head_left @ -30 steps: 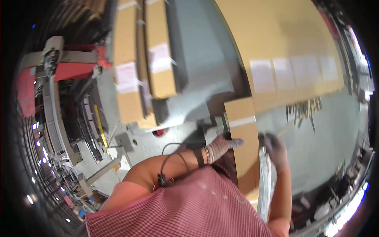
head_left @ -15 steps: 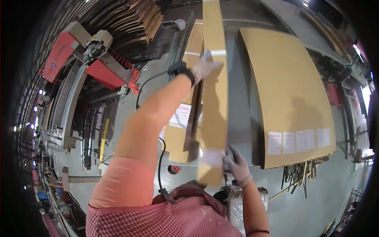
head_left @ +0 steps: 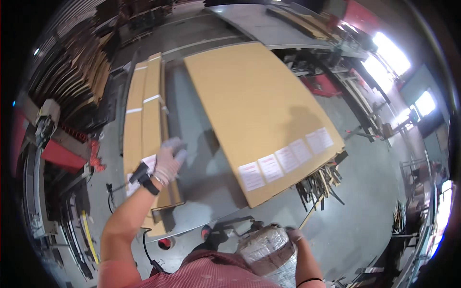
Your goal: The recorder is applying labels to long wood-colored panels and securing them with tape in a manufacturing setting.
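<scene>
My left hand, in a pale glove with a black band at the wrist, is beside the right edge of the long, narrow cardboard packages. Its fingers are apart and a little blurred, with nothing in them. The packages lie side by side, bound with white straps, and white paper labels show near my wrist. At the lower middle, my right hand is next to a silver, foil-like wrapped bundle. Its fingers are blurred and partly hidden, so their grip does not show.
A wide cardboard-topped stack with a row of labels lies right of the packages. Dark strips jut from under its near end. A red machine stands left, near stacked curved sheets. A black cable hangs near me.
Both hands have let go of the long cardboard package, which now lies with the others. My right hand has moved down to the silver bundle. The view has turned right.
</scene>
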Demonstrator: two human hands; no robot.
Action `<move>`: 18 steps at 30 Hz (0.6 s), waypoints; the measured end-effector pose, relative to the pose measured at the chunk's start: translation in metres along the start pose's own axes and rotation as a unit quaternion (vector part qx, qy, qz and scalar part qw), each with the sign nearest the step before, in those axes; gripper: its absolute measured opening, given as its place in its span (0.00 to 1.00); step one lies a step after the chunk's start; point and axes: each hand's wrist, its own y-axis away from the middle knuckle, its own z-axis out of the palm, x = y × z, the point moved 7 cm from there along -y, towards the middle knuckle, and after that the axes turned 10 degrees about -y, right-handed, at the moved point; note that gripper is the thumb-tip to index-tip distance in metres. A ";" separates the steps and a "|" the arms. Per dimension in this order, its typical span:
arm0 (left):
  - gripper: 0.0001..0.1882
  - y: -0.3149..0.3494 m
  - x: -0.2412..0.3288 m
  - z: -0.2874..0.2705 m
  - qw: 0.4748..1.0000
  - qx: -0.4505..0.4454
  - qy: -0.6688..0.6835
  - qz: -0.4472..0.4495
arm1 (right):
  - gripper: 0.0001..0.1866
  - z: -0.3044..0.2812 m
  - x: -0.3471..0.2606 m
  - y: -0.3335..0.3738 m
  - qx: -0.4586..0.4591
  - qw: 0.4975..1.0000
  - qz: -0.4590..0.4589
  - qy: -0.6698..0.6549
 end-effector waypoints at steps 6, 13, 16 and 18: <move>0.30 0.050 0.097 0.149 0.947 -0.221 0.122 -0.196 | 0.23 0.005 0.052 -0.019 -0.126 0.905 0.070 -0.399; 0.22 0.104 0.118 0.207 0.840 -0.254 0.211 -0.430 | 0.17 -0.053 0.022 -0.011 -0.047 0.987 -0.049 -0.147; 0.21 0.101 0.130 0.218 0.842 -0.255 0.313 -0.357 | 0.23 -0.081 -0.015 0.006 0.134 0.991 0.011 -0.013; 0.24 0.102 0.123 0.217 0.846 -0.212 0.292 -0.392 | 0.27 -0.092 -0.078 0.024 0.238 0.917 -0.155 -0.281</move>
